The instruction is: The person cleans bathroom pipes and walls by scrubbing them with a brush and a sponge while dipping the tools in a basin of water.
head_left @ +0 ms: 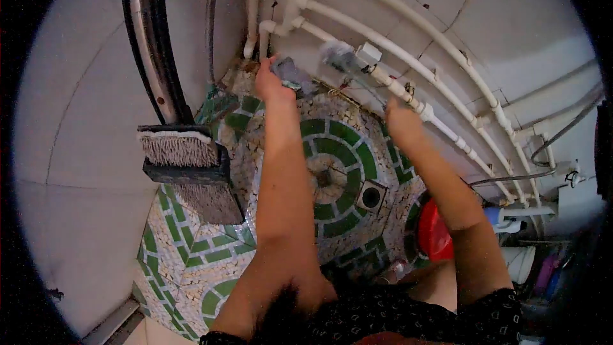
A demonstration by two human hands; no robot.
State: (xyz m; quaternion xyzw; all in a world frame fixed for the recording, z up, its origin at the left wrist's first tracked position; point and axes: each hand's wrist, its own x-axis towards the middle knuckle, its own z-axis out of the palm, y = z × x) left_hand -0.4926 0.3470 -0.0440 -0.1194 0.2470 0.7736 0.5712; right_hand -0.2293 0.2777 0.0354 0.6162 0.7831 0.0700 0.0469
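Note:
My left hand is closed around a crumpled grey-purple rag, near the foot of the wall in the corner. The fingers of my right hand are wrapped round the thin handle of a long-handled scrub brush. Its pale, fuzzy head is blurred and lies in front of the wall, just left of a white pipe fitting. I cannot tell whether the head touches the wall or the pipe.
White pipes run along the right wall. A flat mop with grey strands hangs at left. Green and white patterned tiles cover the floor, with a drain set in them. A red basin stands by my right arm.

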